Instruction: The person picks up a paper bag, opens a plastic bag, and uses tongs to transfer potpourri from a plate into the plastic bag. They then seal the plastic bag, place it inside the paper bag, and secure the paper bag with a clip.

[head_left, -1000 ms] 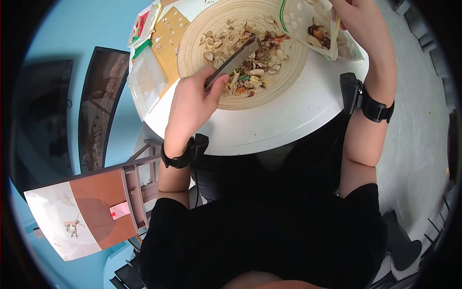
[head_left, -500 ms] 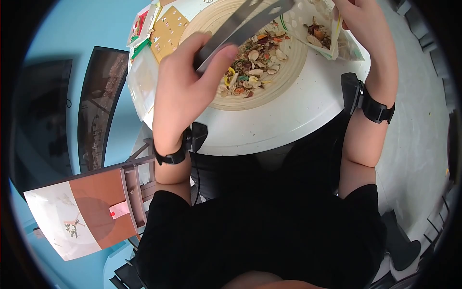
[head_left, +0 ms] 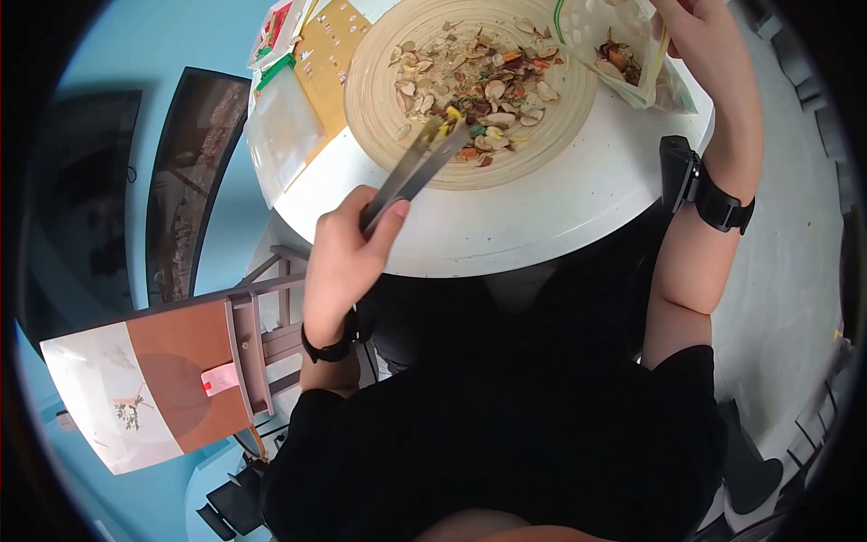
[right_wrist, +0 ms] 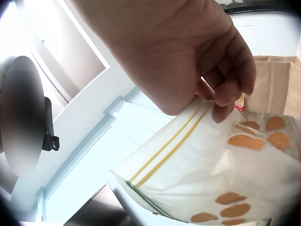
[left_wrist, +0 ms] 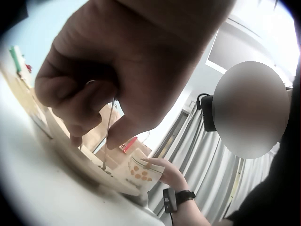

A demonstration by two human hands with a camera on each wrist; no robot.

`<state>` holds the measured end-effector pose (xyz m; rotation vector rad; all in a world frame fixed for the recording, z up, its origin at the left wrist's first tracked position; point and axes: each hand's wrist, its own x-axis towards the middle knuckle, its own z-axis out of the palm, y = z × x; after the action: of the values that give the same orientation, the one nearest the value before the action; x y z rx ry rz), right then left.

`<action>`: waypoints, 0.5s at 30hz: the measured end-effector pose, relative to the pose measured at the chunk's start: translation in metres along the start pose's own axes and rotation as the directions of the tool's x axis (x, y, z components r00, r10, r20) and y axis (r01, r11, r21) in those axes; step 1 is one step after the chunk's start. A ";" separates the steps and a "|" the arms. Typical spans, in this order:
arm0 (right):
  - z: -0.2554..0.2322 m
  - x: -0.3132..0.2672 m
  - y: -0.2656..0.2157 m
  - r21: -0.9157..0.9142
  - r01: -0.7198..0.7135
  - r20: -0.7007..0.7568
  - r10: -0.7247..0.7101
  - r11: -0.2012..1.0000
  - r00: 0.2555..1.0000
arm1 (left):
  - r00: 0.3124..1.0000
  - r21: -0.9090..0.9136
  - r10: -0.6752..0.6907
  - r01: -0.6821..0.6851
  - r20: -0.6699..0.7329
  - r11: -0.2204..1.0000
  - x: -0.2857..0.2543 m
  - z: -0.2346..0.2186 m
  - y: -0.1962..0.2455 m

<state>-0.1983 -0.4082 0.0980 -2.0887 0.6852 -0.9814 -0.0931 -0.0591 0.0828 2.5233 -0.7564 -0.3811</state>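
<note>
My left hand (head_left: 345,253) grips metal tongs (head_left: 417,172) near their bend. Their two arms stand slightly apart and reach over the near rim of a round woven-looking plate (head_left: 372,108). At the tips is a yellow piece (head_left: 453,116), among a spread of dried flakes and petals (head_left: 495,90). My right hand (head_left: 704,38) pinches the upper edge of a clear zip bag (right_wrist: 183,160) at the plate's right side. The bag's mouth gapes, and brown dried pieces (head_left: 619,61) lie inside. Orange ovals (right_wrist: 247,142) are printed on its wall in the right wrist view.
A round white table (head_left: 506,235) bears the plate. To the left are a gold card (head_left: 330,54), a clear plastic sleeve (head_left: 287,126) and a small box (head_left: 275,27). A brown paper bag (right_wrist: 273,87) stands beyond the zip bag. A chair (head_left: 262,348) is at lower left.
My left hand first lifted the tongs high over the plate with their arms spread, then lowered them to the yellow piece near the front rim. My right hand keeps holding the bag.
</note>
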 end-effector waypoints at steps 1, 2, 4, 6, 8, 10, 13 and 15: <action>0.002 -0.001 0.000 -0.002 0.012 -0.011 -0.012 1.000 1.000 | 1.000 0.028 0.020 -0.020 0.000 0.999 -0.002 0.004 0.007; 0.002 -0.002 -0.001 0.008 0.010 -0.009 -0.010 1.000 1.000 | 0.999 0.056 0.041 -0.041 0.000 0.998 -0.004 0.009 0.013; 0.001 -0.002 -0.003 0.013 0.013 -0.001 -0.013 1.000 1.000 | 0.985 0.123 0.168 -0.162 -0.045 0.979 -0.004 0.019 0.017; 0.000 -0.002 -0.005 0.006 0.020 0.009 -0.020 1.000 1.000 | 0.971 0.161 0.234 -0.223 -0.054 0.961 -0.001 0.025 0.021; -0.002 0.001 -0.005 0.012 -0.012 0.029 0.012 1.000 1.000 | 0.971 0.229 0.239 -0.227 -0.027 0.947 0.003 0.024 0.025; 0.002 0.000 -0.007 -0.008 0.005 0.002 -0.005 1.000 1.000 | 0.967 0.297 0.254 -0.243 0.004 0.923 0.011 0.020 0.025; 0.007 -0.006 -0.009 -0.046 0.067 -0.065 -0.070 0.997 0.995 | 0.968 0.266 0.251 -0.243 0.003 0.933 0.019 0.019 0.023; 0.006 -0.004 -0.005 -0.022 0.048 -0.046 -0.049 0.999 0.998 | 0.974 0.243 0.228 -0.225 0.018 0.944 0.023 0.016 0.023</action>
<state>-0.1952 -0.3998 0.0977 -2.1154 0.6742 -1.0565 -0.0902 -0.0948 0.0781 2.6189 -1.1383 -0.2053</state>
